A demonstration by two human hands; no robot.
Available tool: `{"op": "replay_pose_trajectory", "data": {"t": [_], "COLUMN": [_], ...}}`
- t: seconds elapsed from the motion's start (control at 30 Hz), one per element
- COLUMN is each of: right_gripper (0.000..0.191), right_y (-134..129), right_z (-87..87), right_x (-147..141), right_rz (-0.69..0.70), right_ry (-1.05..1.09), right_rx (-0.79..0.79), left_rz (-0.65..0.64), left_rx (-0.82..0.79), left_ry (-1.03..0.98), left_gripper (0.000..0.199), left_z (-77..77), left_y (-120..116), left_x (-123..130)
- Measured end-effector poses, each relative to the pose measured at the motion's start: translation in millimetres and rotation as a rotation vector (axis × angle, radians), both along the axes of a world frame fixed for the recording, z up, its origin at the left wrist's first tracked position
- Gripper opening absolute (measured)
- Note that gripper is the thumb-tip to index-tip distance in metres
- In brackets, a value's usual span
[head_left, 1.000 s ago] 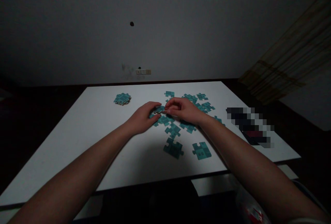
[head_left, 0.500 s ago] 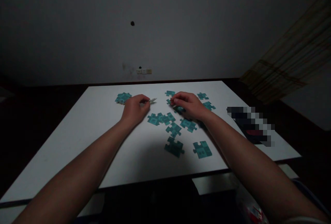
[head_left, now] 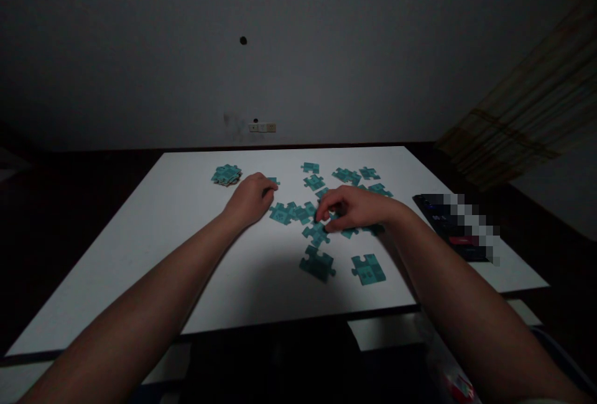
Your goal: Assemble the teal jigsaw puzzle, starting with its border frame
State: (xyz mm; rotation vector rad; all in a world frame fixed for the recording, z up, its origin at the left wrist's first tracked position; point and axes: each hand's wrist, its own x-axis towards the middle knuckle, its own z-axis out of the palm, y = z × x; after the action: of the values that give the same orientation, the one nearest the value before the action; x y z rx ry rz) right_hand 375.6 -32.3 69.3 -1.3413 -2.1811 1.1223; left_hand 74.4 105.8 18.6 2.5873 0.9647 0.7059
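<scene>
Teal jigsaw puzzle pieces lie scattered over a white tabletop [head_left: 261, 286], and a small stack of them [head_left: 226, 174] sits at the far left. My left hand [head_left: 250, 200] rests with curled fingers just right of that stack. A small teal piece [head_left: 273, 181] shows at its fingertips, partly hidden, and I cannot tell whether it is held. My right hand [head_left: 355, 208] reaches over the middle cluster, thumb and fingers apart, above a teal piece [head_left: 316, 234]. Two larger pieces [head_left: 317, 263] lie nearer me, untouched.
A dark flat object, pixelated and unreadable [head_left: 454, 227], lies on the right of the tabletop. Beyond the far edge stands a grey wall with a small socket strip [head_left: 262, 127]. A brownish curtain [head_left: 508, 112] hangs at the right.
My right hand has moved nearer me and rightward, down over the middle cluster. The pale piece edge sticking out of my left fingers no longer shows; a teal piece lies at those fingertips.
</scene>
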Motion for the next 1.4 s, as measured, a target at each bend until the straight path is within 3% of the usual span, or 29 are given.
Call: {"op": "replay_pose_trajectory", "data": {"t": [0.2, 0.53, 0.7, 0.8, 1.0, 1.17, 1.4], "right_gripper": [0.059, 0.055, 0.034, 0.032, 0.037, 0.029, 0.026], "right_y": [-1, -6, -7, -5, 3, 7, 13], "right_z": [-1.8, 3.5, 2.8, -1.1, -8.2, -10.6, -15.3], "right_x": [-4, -11, -13, -13, -11, -1, 15], "right_rz": [0.067, -0.029, -0.078, -0.107, -0.264, -0.408, -0.385], "right_ry": [-0.156, -0.198, 0.007, 0.121, 0.098, -0.003, -0.153], "right_rx": [0.141, 0.071, -0.068, -0.111, 0.133, 0.32, 0.373], "left_rz": [0.018, -0.033, -0.025, -0.021, -0.036, -0.045, -0.058], "left_rx": [0.076, 0.038, 0.045, 0.046, 0.036, 0.019, 0.011], "left_ry": [0.038, 0.08, 0.088, 0.108, 0.109, 0.094, 0.09], "left_gripper": [0.036, 0.039, 0.039, 0.04, 0.041, 0.039, 0.039], "left_z": [4.2, 0.8, -0.7, -1.1, -1.0, -1.5, -1.3], "left_y": [-4, 0, 0, -1, 1, 1, 1], "left_x": [-1, -3, -3, -3, -5, -5, -5]}}
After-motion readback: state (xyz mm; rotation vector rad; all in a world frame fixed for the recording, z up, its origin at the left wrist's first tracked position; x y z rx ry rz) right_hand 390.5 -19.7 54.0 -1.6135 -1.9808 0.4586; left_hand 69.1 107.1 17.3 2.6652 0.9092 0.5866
